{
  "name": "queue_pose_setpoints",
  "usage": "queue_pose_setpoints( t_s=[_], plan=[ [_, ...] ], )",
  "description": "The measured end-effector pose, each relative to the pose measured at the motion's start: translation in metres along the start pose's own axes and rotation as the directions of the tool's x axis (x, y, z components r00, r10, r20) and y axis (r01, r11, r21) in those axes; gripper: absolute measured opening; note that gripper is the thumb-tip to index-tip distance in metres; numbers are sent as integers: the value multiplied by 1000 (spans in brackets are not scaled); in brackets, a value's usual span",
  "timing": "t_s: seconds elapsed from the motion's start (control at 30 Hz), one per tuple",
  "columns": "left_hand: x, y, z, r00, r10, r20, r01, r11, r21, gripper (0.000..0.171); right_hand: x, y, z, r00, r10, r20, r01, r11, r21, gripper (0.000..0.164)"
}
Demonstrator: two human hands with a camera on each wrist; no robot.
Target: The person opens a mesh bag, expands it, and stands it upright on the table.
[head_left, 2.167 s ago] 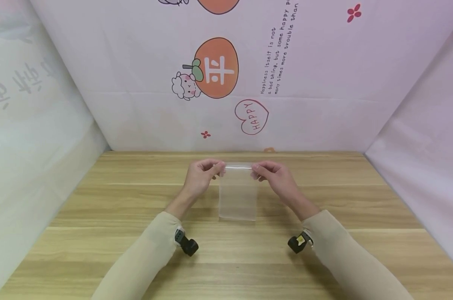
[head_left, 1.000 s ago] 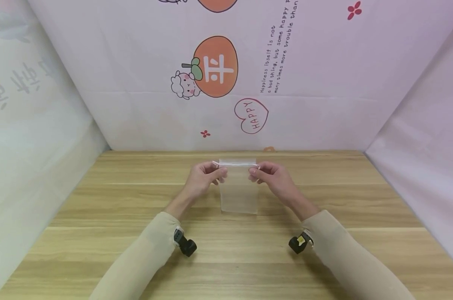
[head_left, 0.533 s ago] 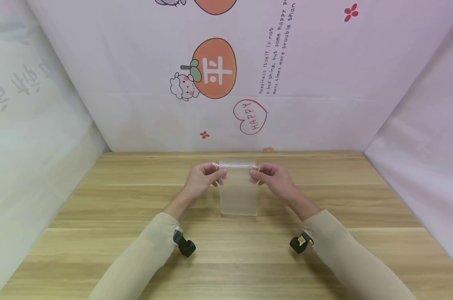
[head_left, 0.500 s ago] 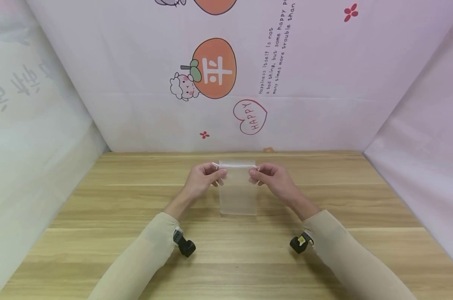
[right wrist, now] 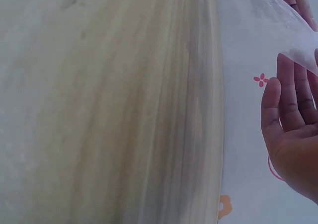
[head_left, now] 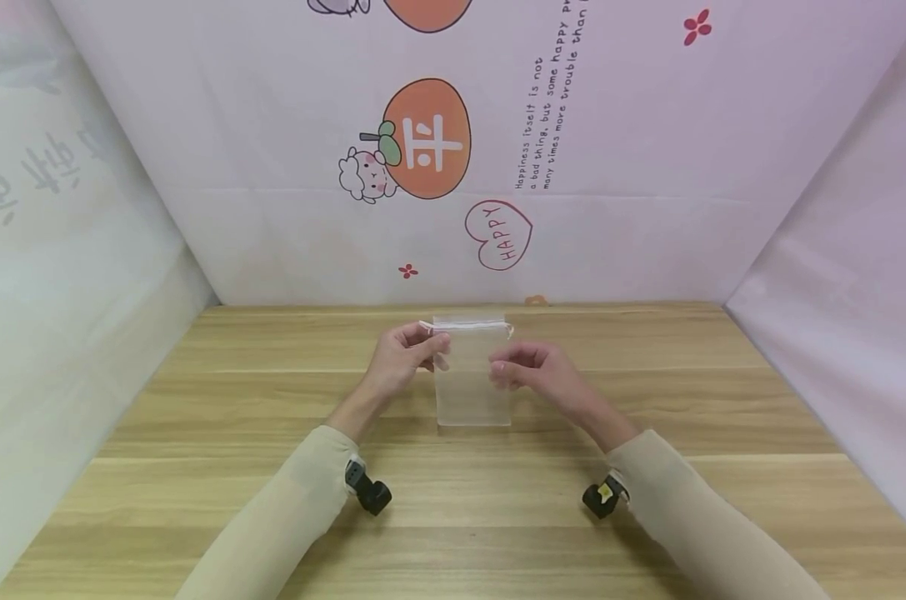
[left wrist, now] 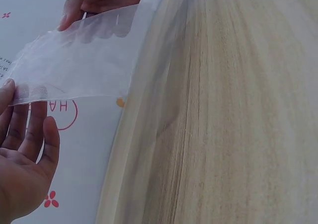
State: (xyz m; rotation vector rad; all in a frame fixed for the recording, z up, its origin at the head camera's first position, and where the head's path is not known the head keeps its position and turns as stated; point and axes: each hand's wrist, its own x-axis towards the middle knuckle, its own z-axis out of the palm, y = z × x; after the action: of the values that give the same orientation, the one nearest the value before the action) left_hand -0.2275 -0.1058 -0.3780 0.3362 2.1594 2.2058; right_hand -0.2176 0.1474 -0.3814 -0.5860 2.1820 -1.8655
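A small translucent drawstring bag [head_left: 469,392] hangs upright in front of the person, with a white cord across its top and a short cord end at each side. The left hand [head_left: 398,358] pinches its left edge just below the cord, thumb in front and fingers behind. At the right edge, lower down, the right hand [head_left: 543,375] has thumb and fingertips on the bag. In the left wrist view, fingers of the right hand [left wrist: 104,3] show through the thin material [left wrist: 89,60]. The right wrist view catches only a corner of the bag [right wrist: 278,25].
A wood-grain table [head_left: 453,533] spreads under both forearms. Behind it rises a white printed backdrop [head_left: 633,233], with white sheets on the left [head_left: 62,275] and right [head_left: 835,292]. A small black camera sits on each wrist.
Both hands slid from the bag's top corners to below the cord, baring the cord ends. The right hand has since moved further down the right edge; the left keeps its place.
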Motion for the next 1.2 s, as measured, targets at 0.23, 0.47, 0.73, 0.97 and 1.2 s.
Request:
queue_pose_setpoints(
  t_s=[0.23,0.47,0.73,0.97,1.2],
  plan=[
    [-2,-3,-1,999,-31,26,32,999,-25,20,0,1,0,999,-3,-40,3,1000,20,23],
    [-10,-8,-2,989,-109,101,113,993,-34,26,2,-3,0,995,9,-101,-9,1000,7,21],
    [-18,-10,-2,981,-121,151,130,990,-48,26,3,-7,1,992,11,-127,-5,999,46,21],
    [-22,-9,-1,979,-112,168,128,988,-85,22,4,-7,2,989,22,-143,-12,997,72,21],
    [-25,-7,1,978,-126,164,145,983,-109,20,3,-6,2,988,36,-149,-25,997,73,21]
  ],
)
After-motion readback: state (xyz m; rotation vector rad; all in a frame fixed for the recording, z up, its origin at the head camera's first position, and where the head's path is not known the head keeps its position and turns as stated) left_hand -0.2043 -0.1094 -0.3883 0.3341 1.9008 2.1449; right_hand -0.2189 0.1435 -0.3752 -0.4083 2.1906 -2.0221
